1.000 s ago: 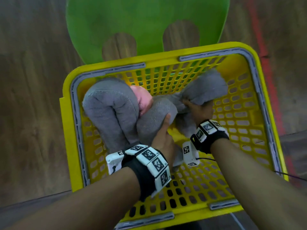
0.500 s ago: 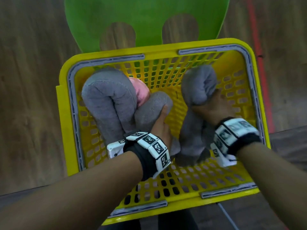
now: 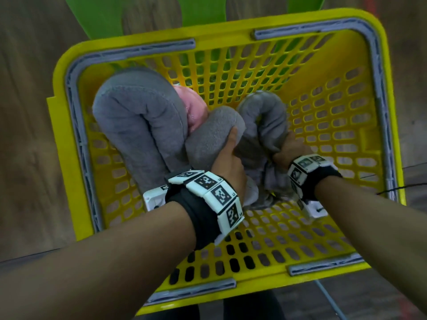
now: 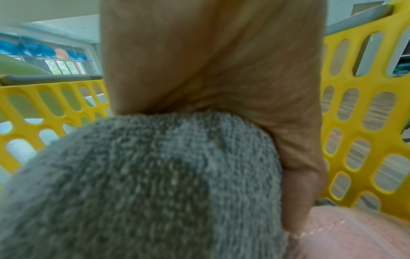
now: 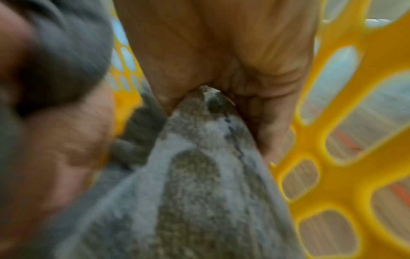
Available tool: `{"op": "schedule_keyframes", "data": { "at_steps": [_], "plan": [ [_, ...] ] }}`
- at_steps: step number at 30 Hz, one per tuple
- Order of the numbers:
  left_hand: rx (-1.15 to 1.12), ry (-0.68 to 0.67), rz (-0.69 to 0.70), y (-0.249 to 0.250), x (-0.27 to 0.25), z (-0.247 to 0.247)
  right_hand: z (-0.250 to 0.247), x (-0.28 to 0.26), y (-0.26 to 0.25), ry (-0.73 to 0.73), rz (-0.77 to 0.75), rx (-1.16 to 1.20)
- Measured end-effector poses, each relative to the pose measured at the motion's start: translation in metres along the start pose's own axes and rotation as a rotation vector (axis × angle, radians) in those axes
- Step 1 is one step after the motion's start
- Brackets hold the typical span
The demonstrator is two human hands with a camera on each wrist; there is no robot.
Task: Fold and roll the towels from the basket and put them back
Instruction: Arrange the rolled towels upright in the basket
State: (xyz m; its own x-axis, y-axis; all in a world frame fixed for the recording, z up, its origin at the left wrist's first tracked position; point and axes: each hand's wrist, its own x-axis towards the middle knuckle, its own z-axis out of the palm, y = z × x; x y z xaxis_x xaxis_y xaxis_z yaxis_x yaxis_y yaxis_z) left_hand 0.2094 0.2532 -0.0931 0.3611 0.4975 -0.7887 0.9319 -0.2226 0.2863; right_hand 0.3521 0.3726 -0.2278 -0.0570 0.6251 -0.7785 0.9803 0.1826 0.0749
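Observation:
Inside the yellow basket (image 3: 69, 144) lie three rolled grey towels and a pink one. A large grey roll (image 3: 134, 121) leans in the left corner, with the pink towel (image 3: 193, 112) tucked behind it. My left hand (image 3: 227, 155) grips the middle grey roll (image 3: 212, 137), seen close in the left wrist view as a grey roll (image 4: 137, 184) under the palm. My right hand (image 3: 291, 150) grips the right grey roll (image 3: 265, 116), pressed against the middle one. The right wrist view shows that grey roll (image 5: 199, 175) pinched in my right hand (image 5: 233, 78), beside the basket wall (image 5: 332, 157).
A green chair (image 3: 196, 12) stands behind the basket on a wooden floor (image 3: 30, 112). The basket's right half is bare yellow mesh (image 3: 335, 135). Grey handles (image 3: 147, 51) lie folded along the rim. A thin cable (image 3: 392, 188) runs off to the right.
My right hand has carried its grey roll leftward, from the basket's right side to beside the middle roll. The left hand kept its hold. The view moved closer to the basket.

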Motion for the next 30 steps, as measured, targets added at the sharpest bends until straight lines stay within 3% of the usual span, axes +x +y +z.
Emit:
{"op": "schedule_keyframes", "data": {
  "at_steps": [1,2,6,8,9,10,13,14,17,21,23,24,27,30],
  "plan": [
    [0.411,-0.021,0.078,0.002,0.000,-0.001,0.003,-0.001,0.004,0.027,-0.027,-0.023],
    [0.622,-0.096,0.057,0.003,0.006,-0.001,0.003,-0.006,0.004,0.036,-0.046,-0.067],
    [0.398,-0.099,-0.155,0.006,0.004,-0.004,-0.001,-0.016,-0.010,-0.044,0.005,-0.149],
    [0.365,0.080,-0.288,0.002,-0.002,-0.001,-0.007,-0.021,-0.015,-0.053,-0.084,-0.179],
    [0.471,0.269,-0.353,-0.003,-0.005,0.001,-0.012,-0.022,-0.018,-0.058,-0.135,-0.180],
    [0.434,0.330,-0.338,-0.006,-0.007,0.001,-0.018,-0.025,-0.020,-0.068,-0.172,-0.170],
    [0.106,0.365,-0.069,-0.002,-0.008,0.011,-0.042,-0.046,-0.030,-0.005,-0.249,0.047],
    [0.062,0.443,-0.091,-0.001,-0.017,0.005,-0.052,-0.054,-0.033,0.030,-0.280,0.128],
    [-0.239,0.669,-0.329,-0.005,-0.034,0.017,-0.075,-0.082,-0.034,0.023,-0.313,0.254],
    [-0.401,0.772,-0.753,-0.026,-0.069,0.040,-0.068,-0.098,-0.025,-0.027,-0.161,0.280],
    [-0.474,0.763,-0.836,-0.033,-0.079,0.055,-0.058,-0.095,-0.027,-0.006,-0.145,0.357],
    [-0.498,0.770,-0.785,-0.033,-0.082,0.059,-0.052,-0.093,-0.029,-0.002,-0.138,0.419],
    [-0.422,0.836,-0.425,-0.020,-0.066,0.057,-0.035,-0.092,-0.039,0.095,-0.093,0.536],
    [-0.200,0.626,-0.215,-0.013,-0.019,0.034,-0.027,-0.091,-0.048,0.171,0.058,0.634]
  ]
}}
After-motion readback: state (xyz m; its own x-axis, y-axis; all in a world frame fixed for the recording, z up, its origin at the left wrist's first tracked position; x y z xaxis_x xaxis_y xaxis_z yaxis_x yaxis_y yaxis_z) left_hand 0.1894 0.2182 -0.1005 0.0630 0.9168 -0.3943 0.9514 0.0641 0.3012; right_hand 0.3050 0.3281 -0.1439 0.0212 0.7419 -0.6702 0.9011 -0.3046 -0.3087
